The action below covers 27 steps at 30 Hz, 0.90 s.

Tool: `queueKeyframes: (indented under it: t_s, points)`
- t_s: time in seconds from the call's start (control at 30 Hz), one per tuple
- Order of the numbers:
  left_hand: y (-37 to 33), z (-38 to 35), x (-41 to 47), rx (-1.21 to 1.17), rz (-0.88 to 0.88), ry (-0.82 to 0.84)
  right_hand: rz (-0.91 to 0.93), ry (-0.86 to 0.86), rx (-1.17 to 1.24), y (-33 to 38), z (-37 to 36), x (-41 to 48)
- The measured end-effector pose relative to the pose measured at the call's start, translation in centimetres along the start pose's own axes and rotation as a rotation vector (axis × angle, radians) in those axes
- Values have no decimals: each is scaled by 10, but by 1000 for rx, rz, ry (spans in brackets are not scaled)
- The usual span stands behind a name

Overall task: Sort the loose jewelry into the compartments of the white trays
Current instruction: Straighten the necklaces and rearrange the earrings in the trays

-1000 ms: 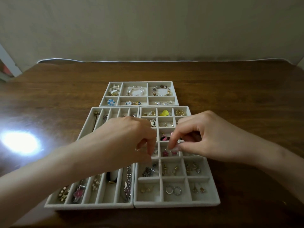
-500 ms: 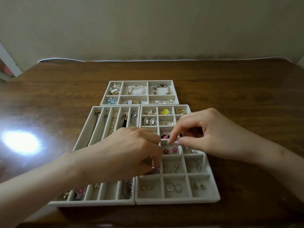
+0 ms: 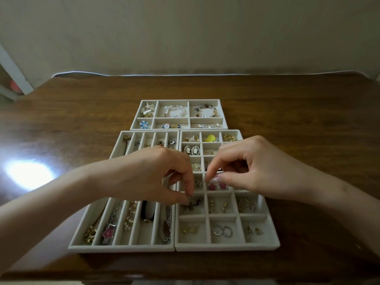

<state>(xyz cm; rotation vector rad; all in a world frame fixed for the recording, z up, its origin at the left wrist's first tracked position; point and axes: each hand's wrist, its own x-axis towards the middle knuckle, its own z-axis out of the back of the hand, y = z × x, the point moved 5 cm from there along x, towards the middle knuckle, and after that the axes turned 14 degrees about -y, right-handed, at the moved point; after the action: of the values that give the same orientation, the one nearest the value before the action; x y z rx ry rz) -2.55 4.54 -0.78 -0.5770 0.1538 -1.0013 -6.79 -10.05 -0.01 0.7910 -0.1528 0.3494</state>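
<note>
Three white trays lie on the wooden table: a back tray (image 3: pixel 178 101) with bracelets, a left tray (image 3: pixel 121 248) of long slots with necklaces, and a right tray (image 3: pixel 226 247) of small square cells with earrings. My left hand (image 3: pixel 152 173) reaches over the seam between the front trays. Its thumb and forefinger pinch a small dark earring (image 3: pixel 188 196) just above the cell of dark earrings (image 3: pixel 192 204). My right hand (image 3: pixel 259 165) hovers over the right tray. Its thumb and forefinger are pinched together above the pink star earrings (image 3: pixel 217 186), and I see nothing between them.
A bright glare (image 3: pixel 28 173) sits on the dark wood table (image 3: pixel 308 120) to the left. The wall stands close behind the table's far edge. Bare wood lies on both sides of the trays.
My left hand has lifted slightly from the dark earrings' cell, fingertips still pinched. My right hand has stayed almost still over the pink stars.
</note>
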Motion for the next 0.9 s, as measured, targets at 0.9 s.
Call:
queueKeyframes:
  t_s: [0.9]
  points:
    - [-6, -9, -1, 192, -7, 62, -13, -54, 23, -7, 6, -4]
